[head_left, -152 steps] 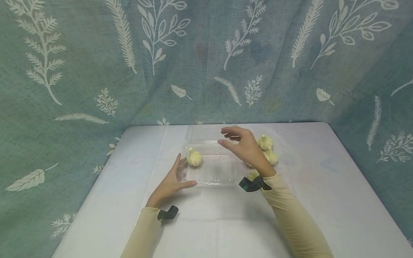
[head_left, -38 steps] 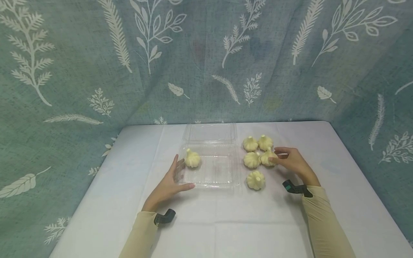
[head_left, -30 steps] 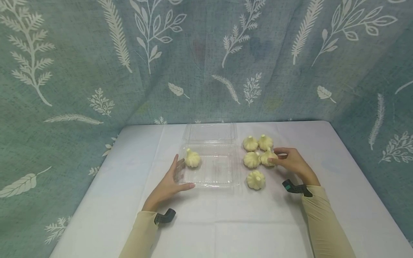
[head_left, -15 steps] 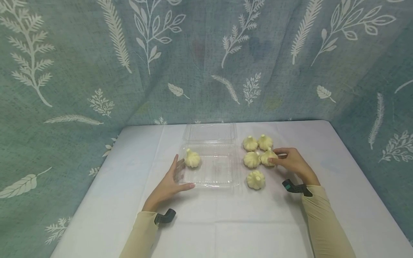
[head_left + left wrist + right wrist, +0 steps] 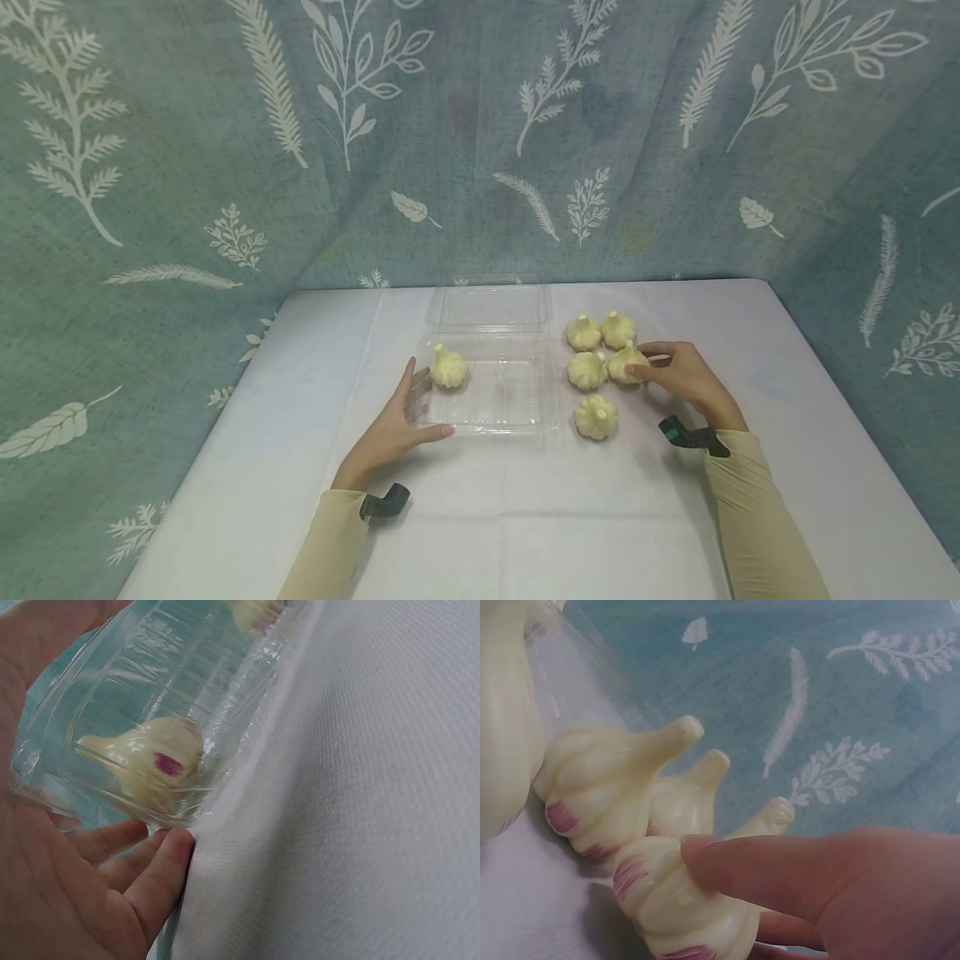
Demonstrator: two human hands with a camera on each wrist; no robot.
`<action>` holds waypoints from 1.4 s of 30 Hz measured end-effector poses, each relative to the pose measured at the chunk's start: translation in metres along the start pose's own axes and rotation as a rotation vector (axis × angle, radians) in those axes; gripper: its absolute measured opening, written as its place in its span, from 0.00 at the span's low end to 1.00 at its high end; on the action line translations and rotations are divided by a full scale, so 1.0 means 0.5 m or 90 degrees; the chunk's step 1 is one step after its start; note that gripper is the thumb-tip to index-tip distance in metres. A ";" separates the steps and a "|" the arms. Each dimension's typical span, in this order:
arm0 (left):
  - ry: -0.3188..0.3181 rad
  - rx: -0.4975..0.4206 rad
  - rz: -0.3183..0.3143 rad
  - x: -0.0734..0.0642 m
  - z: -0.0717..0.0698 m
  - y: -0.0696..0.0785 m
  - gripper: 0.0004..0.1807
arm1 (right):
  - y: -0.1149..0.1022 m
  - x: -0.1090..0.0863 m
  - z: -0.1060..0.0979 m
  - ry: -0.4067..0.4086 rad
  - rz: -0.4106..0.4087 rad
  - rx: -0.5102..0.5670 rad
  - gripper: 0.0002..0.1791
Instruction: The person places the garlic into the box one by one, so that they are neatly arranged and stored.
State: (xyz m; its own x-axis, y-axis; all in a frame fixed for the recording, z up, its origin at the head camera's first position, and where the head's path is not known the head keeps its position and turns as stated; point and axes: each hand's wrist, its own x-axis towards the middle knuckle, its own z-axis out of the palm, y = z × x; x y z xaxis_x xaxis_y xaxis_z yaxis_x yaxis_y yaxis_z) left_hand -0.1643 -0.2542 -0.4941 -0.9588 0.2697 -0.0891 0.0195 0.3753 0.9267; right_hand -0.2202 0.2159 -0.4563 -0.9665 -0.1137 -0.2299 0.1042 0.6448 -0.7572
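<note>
The right hand [image 5: 681,375] pinches a garlic [image 5: 624,362], probably best lifted straight up to clear the bulbs [image 5: 587,372] just beyond that hand, while the left hand [image 5: 388,428], loosely spread, touches the box [image 5: 498,402] it should steady.

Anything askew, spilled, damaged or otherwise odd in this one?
Nothing stands out. The box sits open with one bulb inside; five other bulbs are beside it, the right hand pinching one. No spill or breakage shows.
</note>
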 end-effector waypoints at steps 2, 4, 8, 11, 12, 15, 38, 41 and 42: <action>0.000 0.000 0.001 0.001 -0.001 0.000 0.75 | -0.003 -0.001 -0.002 0.002 -0.003 0.004 0.41; 0.001 0.001 0.000 0.002 -0.001 -0.001 0.75 | -0.005 -0.001 -0.003 0.004 -0.007 0.009 0.42; 0.003 0.007 -0.003 0.002 -0.001 -0.002 0.75 | -0.009 -0.004 -0.007 0.012 -0.018 0.016 0.42; 0.004 0.011 -0.010 0.001 0.000 -0.002 0.75 | -0.013 -0.008 -0.007 0.017 -0.021 0.017 0.42; 0.004 0.015 -0.014 0.001 0.000 -0.002 0.75 | -0.014 -0.009 -0.007 0.018 -0.021 0.018 0.42; 0.007 0.021 -0.021 0.000 0.001 -0.002 0.75 | -0.018 -0.014 -0.007 0.024 -0.026 0.021 0.42; 0.014 0.041 -0.026 -0.004 0.002 0.004 0.76 | -0.049 -0.039 -0.011 0.076 -0.050 0.048 0.41; 0.015 0.039 -0.025 -0.004 0.002 0.004 0.76 | -0.056 -0.044 -0.014 0.083 -0.055 0.055 0.41; 0.017 0.040 -0.026 -0.004 0.002 0.004 0.76 | -0.058 -0.045 -0.015 0.086 -0.058 0.055 0.41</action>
State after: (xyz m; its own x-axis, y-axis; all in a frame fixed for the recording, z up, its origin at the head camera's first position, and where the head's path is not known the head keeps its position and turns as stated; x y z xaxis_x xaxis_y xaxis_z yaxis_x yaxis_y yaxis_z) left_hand -0.1618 -0.2530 -0.4923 -0.9662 0.2304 -0.1156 -0.0026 0.4398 0.8981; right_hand -0.2030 0.2054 -0.4247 -0.9949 -0.0623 -0.0790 0.0297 0.5682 -0.8223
